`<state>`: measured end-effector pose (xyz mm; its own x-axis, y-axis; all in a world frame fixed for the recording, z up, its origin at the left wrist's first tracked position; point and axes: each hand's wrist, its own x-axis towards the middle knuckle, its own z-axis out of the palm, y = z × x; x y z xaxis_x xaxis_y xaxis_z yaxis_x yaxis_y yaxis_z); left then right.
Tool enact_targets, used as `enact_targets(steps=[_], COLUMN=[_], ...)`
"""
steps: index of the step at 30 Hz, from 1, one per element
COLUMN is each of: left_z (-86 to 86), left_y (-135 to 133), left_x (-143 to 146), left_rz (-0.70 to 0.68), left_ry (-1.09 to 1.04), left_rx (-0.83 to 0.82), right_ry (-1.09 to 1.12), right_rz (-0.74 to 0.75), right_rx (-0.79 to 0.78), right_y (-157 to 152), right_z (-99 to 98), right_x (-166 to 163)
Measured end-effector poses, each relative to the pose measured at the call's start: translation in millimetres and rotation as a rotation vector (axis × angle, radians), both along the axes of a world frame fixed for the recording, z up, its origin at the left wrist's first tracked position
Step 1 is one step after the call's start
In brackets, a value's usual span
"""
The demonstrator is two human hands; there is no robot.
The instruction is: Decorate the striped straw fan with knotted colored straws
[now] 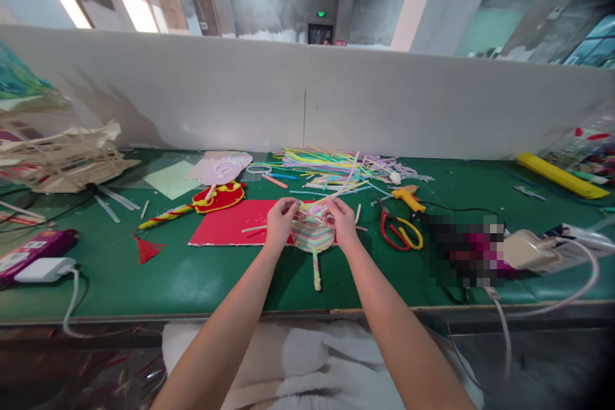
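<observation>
A small round fan [313,234], striped in pastel pipe cleaners with a twisted handle below, lies between my hands over the red board [229,223]. My left hand [282,221] pinches at the fan's upper left edge, fingertips closed on a pipe cleaner there. At the upper right edge my right hand [342,220] is closed in a pinch on a pale lilac pipe cleaner [350,180], whose free end sticks up and away. The fingers partly hide the fan's top edge. Loose pipe cleaner pieces lie on the board beside both hands.
Many pastel pipe cleaners [331,165] are heaped behind. To the right lie scissors [401,232], a yellow glue gun [408,197] and cables. A red-and-yellow fan [221,197] with a tassel, a lilac fan [225,168] and a power strip [36,257] are leftward. A white partition [216,96] stands behind.
</observation>
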<state>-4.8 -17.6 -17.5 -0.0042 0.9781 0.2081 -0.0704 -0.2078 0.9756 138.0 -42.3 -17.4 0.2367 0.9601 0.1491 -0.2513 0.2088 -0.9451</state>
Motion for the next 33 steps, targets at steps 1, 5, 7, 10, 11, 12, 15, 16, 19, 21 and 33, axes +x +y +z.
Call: enact_targets(steps=[1, 5, 7, 10, 11, 12, 15, 16, 19, 21, 33], left_z=[-0.5, -1.6, -1.5, -1.6, -1.9, -2.4, -4.2, -4.6, -5.1, -4.7, -8.8], left_y=[0.1, -0.8, -1.5, -1.4, -0.9, -0.2, 1.8, 2.3, 2.8, 2.8, 6.0], left_x=[0.2, 0.9, 1.3, 1.3, 1.2, 1.0, 0.2, 0.1, -0.2, 0.1, -1.1], left_rz=[-0.006, -0.037, -0.040, -0.039, -0.045, -0.053, -0.076, -0.084, -0.099, -0.093, 0.030], left_ry=[0.001, 0.062, 0.099, 0.099, 0.086, 0.069, -0.014, -0.053, -0.165, -0.200, -0.105], left_rx=[0.001, 0.026, 0.038, 0.028, 0.020, 0.013, -0.016, -0.033, -0.088, -0.103, -0.056], right_ry=[-0.012, -0.066, -0.093, -0.119, -0.121, -0.123, -0.118, -0.112, -0.100, -0.096, 0.251], right_rz=[0.025, 0.078, 0.095, 0.121, 0.120, 0.119, 0.107, 0.101, 0.076, 0.058, 0.007], right_rx=[-0.004, -0.009, -0.009, 0.001, 0.005, 0.007, 0.000, -0.004, -0.010, -0.008, -0.035], right_y=[-0.2, -1.1, -1.7, -2.4, -2.5, -2.4, -1.2, -0.5, 1.4, 2.5, 3.3], right_z=[0.1, -0.7, -1.1, -1.2, -1.2, -1.2, -2.2, -2.8, -5.0, -6.3, 0.0], right_x=[-0.8, -4.4, -5.9, -6.8, -6.7, -6.6, -6.0, -5.8, -5.6, -5.2, 4.4])
